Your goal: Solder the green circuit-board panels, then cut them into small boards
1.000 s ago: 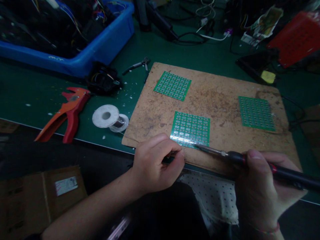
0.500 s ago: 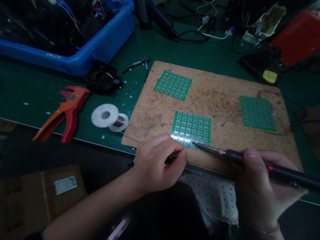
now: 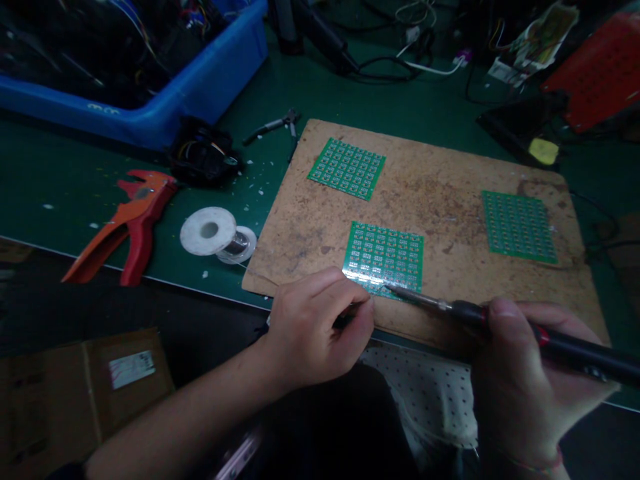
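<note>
My right hand grips a black soldering iron like a pen; its metal tip touches the near edge of a green circuit board panel. My left hand rests curled at the near left corner of that panel, fingers pinched together on something thin I cannot make out. The panel lies on a worn brown work board. Two more green panels lie on the same board, one at the back left and one at the right.
A solder spool lies left of the board, with red wire strippers further left. Small pliers, a black part and a blue bin sit behind. Cables and a red box fill the back right.
The iron's tip has crept slightly left along the panel's near edge. Both hands have barely moved otherwise.
</note>
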`<state>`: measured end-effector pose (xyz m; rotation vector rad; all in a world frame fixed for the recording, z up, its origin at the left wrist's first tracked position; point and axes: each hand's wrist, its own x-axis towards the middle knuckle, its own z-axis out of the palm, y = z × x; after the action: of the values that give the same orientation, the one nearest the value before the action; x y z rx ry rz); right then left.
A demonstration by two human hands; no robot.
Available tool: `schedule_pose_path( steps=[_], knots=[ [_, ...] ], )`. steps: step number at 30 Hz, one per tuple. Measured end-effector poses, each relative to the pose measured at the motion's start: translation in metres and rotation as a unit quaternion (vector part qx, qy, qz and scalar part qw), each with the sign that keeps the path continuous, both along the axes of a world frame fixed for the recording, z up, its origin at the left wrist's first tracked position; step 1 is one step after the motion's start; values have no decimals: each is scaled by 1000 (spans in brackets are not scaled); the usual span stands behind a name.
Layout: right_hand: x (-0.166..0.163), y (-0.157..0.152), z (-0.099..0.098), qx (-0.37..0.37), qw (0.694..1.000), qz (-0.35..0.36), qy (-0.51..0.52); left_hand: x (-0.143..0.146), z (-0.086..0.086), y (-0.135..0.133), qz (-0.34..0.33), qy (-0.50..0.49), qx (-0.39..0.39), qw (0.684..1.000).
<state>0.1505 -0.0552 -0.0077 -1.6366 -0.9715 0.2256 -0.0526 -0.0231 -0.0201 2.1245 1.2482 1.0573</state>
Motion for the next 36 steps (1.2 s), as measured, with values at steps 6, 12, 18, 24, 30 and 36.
schedule_pose_path(
  steps=[6, 12, 18, 24, 30, 36],
  knots=[
    [-1, 1, -2, 2, 1000, 0, -9, 0, 0, -1, -2, 5, -7, 1000],
    [-1, 2, -1, 4, 1000, -4, -4, 1, 2, -1, 0, 16, -7, 1000],
    [-1, 0, 1, -9, 1000, 0, -4, 1, 2, -1, 1, 26, -25, 999],
    [2, 2, -1, -1, 1000, -13, 17, 1, 8, 0, 3, -15, -28, 999],
    [3, 1, 0, 1, 999, -26, 38, 4, 11, 3, 0, -9, -38, 999],
    [1, 1, 2, -4, 1000, -9, 1, 3, 9, 2, -15, 24, -49, 998]
  ],
)
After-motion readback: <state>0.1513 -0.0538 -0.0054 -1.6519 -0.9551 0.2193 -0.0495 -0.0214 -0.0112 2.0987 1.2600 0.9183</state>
